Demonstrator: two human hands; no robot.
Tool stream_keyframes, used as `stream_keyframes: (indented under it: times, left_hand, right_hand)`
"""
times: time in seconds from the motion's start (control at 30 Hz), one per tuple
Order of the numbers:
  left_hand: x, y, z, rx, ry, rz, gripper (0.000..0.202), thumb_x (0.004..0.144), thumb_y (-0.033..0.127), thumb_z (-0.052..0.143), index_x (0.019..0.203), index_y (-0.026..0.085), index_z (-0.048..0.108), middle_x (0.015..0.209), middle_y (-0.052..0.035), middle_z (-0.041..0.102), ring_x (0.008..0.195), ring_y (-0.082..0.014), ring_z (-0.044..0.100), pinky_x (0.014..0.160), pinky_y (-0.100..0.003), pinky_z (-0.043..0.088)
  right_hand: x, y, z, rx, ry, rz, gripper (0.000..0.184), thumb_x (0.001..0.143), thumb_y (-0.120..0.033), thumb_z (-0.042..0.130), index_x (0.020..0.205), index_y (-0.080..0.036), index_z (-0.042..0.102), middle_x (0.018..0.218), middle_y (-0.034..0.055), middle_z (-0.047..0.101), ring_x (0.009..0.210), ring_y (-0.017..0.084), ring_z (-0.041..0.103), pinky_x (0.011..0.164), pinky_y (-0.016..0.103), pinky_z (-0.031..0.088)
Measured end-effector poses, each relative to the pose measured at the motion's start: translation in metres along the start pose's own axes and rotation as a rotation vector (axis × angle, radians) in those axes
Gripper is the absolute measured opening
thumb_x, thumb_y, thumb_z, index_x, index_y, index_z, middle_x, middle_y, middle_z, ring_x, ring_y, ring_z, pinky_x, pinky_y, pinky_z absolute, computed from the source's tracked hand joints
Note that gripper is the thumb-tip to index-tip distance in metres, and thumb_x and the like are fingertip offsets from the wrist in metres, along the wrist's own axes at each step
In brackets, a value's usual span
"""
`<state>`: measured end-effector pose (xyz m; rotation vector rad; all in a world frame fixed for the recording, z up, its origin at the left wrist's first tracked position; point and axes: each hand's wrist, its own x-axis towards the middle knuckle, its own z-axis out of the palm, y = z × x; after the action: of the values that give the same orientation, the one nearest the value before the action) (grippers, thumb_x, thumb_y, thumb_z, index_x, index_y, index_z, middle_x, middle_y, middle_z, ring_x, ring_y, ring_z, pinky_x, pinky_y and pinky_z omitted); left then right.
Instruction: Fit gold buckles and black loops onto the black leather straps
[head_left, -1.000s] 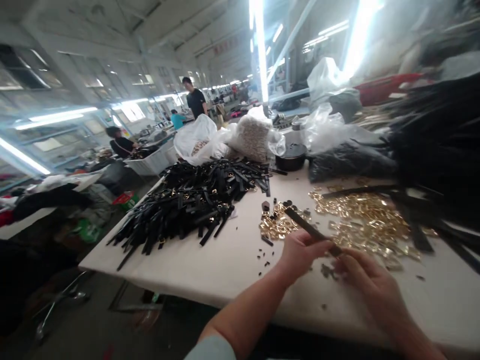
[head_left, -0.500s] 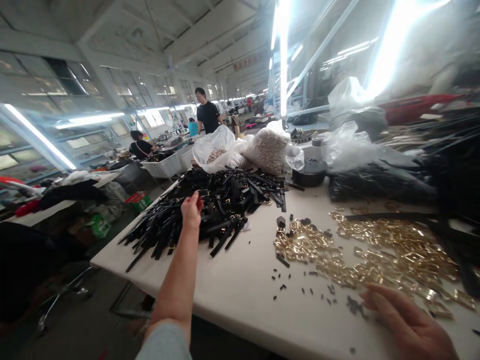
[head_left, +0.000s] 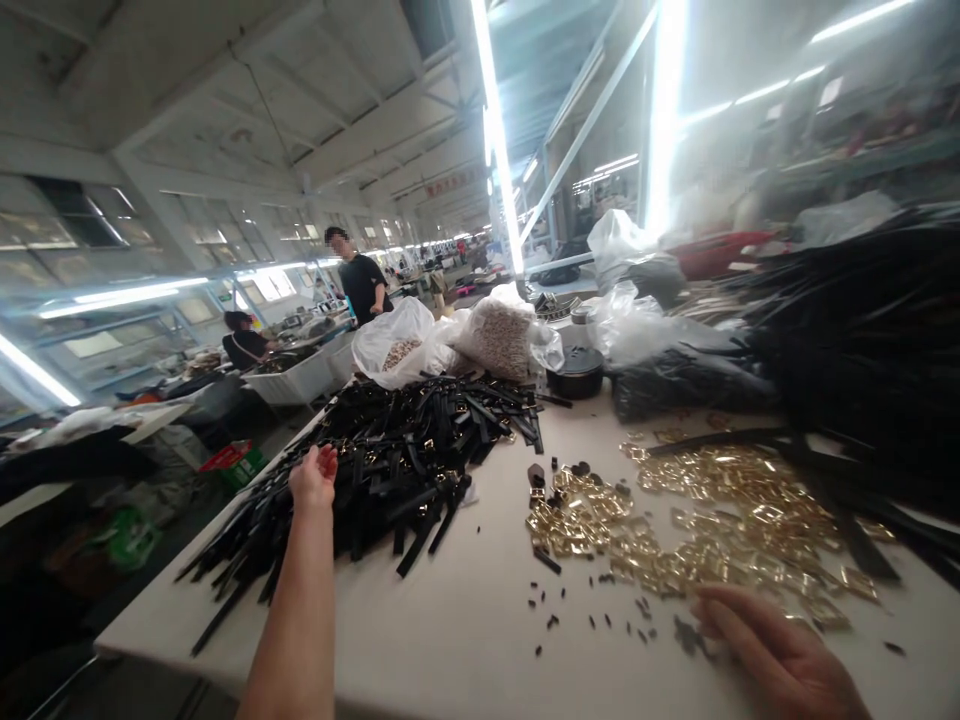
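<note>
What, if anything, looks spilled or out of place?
Small black bits lie strewn loose across the pale tabletop below the gold buckles, outside any pile or container, so possibly spilled. No damage visible, though blur hides detail.

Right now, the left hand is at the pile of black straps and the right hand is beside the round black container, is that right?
Not quite: the head view shows the right hand at the near edge of the gold-coloured buckles, not beside the round black container. The left hand is indeed at the pile of black straps.
</note>
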<state>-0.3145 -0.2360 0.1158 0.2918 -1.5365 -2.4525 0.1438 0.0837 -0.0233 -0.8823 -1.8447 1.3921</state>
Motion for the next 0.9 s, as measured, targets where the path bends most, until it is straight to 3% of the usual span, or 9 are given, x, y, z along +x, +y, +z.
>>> stream_keyframes:
  times: [0.07, 0.2, 0.3, 0.37, 0.47, 0.53, 0.67, 0.77, 0.9]
  left_hand:
    - [-0.008, -0.001, 0.003, -0.019, -0.008, 0.043, 0.007, 0.088, 0.011, 0.053, 0.094, 0.014, 0.05, 0.073, 0.0001, 0.061, 0.056, -0.0067, 0.061, 0.053, -0.014, 0.047]
    - [-0.044, -0.012, 0.014, -0.058, -0.008, 0.138, 0.04, 0.088, 0.013, 0.053, 0.125, 0.023, 0.041, 0.088, 0.0019, 0.063, 0.063, -0.005, 0.063, 0.059, -0.014, 0.049]
    - [-0.098, -0.038, 0.026, -0.075, -0.143, 0.136, 0.052, 0.085, 0.017, 0.057, 0.133, 0.026, 0.038, 0.099, -0.0007, 0.066, 0.071, -0.006, 0.066, 0.063, -0.015, 0.05]
    - [-0.145, -0.062, 0.034, -0.054, -0.273, 0.034, 0.052, 0.083, 0.022, 0.062, 0.131, 0.026, 0.043, 0.103, -0.0024, 0.066, 0.073, -0.007, 0.066, 0.064, -0.016, 0.05]
    - [-0.224, -0.1, 0.041, -0.013, -0.493, -0.131, 0.058, 0.077, 0.027, 0.07, 0.13, 0.025, 0.046, 0.106, -0.0038, 0.067, 0.073, -0.0078, 0.066, 0.06, -0.016, 0.049]
    - [-0.273, -0.123, 0.04, 0.042, -0.675, -0.189, 0.063, 0.077, 0.032, 0.072, 0.133, 0.025, 0.046, 0.108, -0.0054, 0.066, 0.073, -0.0089, 0.066, 0.06, -0.017, 0.05]
    - [-0.347, -0.15, 0.027, 0.182, -0.977, -0.153, 0.066, 0.077, 0.037, 0.074, 0.136, 0.025, 0.046, 0.106, -0.0066, 0.068, 0.072, -0.0118, 0.067, 0.062, -0.022, 0.053]
    - [-0.368, -0.157, 0.019, 0.265, -1.097, -0.132, 0.066, 0.076, 0.037, 0.075, 0.135, 0.025, 0.048, 0.102, -0.0056, 0.07, 0.073, -0.015, 0.068, 0.064, -0.026, 0.056]
    - [-0.368, -0.16, 0.016, 0.304, -1.121, -0.097, 0.062, 0.075, 0.035, 0.076, 0.133, 0.027, 0.054, 0.099, -0.0033, 0.071, 0.072, -0.0152, 0.068, 0.065, -0.027, 0.057]
  right_hand:
    - [0.0, -0.002, -0.001, 0.011, 0.014, -0.012, 0.027, 0.067, -0.049, 0.07, 0.082, -0.028, 0.078, 0.087, 0.0067, 0.078, 0.078, 0.028, 0.074, 0.068, 0.032, 0.063]
    - [-0.006, -0.014, 0.001, 0.009, 0.009, -0.041, 0.023, 0.072, -0.046, 0.066, 0.08, -0.027, 0.075, 0.077, 0.0063, 0.076, 0.07, 0.026, 0.072, 0.065, 0.032, 0.062]
    - [-0.013, -0.02, 0.002, 0.019, -0.011, -0.079, 0.024, 0.079, -0.045, 0.06, 0.084, -0.024, 0.071, 0.073, 0.0053, 0.073, 0.069, 0.023, 0.07, 0.068, 0.032, 0.06]
    - [-0.013, -0.018, -0.004, 0.014, -0.032, -0.111, 0.025, 0.083, -0.044, 0.058, 0.086, -0.023, 0.069, 0.075, 0.0051, 0.072, 0.07, 0.022, 0.07, 0.069, 0.032, 0.059]
    - [0.0, -0.006, -0.036, -0.115, 0.056, -0.17, 0.024, 0.085, -0.043, 0.059, 0.091, -0.022, 0.068, 0.082, 0.0056, 0.072, 0.076, 0.022, 0.069, 0.074, 0.034, 0.056]
    - [0.016, 0.005, -0.07, -0.261, 0.247, -0.199, 0.026, 0.087, -0.043, 0.057, 0.096, -0.021, 0.068, 0.088, 0.0064, 0.072, 0.08, 0.022, 0.069, 0.08, 0.036, 0.054]
    - [0.036, 0.022, -0.14, -0.66, 0.527, -0.157, 0.031, 0.088, -0.032, 0.052, 0.11, -0.015, 0.065, 0.108, 0.0126, 0.068, 0.096, 0.025, 0.065, 0.091, 0.038, 0.049]
    - [0.038, 0.027, -0.169, -0.918, 0.488, 0.043, 0.042, 0.089, -0.03, 0.055, 0.124, -0.008, 0.059, 0.123, 0.0178, 0.062, 0.111, 0.028, 0.057, 0.097, 0.037, 0.044]
    - [0.039, 0.029, -0.173, -1.097, 0.33, 0.147, 0.035, 0.093, -0.033, 0.054, 0.121, -0.014, 0.063, 0.122, 0.0144, 0.062, 0.111, 0.027, 0.053, 0.099, 0.035, 0.038]
